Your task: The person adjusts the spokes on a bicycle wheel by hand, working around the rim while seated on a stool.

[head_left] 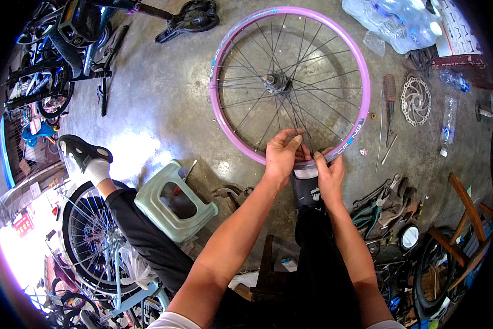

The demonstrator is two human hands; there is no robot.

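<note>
A bicycle wheel with a pink rim, dark spokes and a central hub lies in front of me, its near edge above my shoe. My left hand reaches over the near part of the rim, thumb and fingers pinched together around a spoke. Close beside it, my right hand grips the rim, with the thumb on the near side and the fingers partly hidden behind it. Whether a small part sits between my fingertips is too small to make out.
Right of the wheel lie a screwdriver, a brake disc and a plastic bottle. Pliers and other tools are nearer. A pale green stool and a bicycle wheel stand left; bottled water sits far right.
</note>
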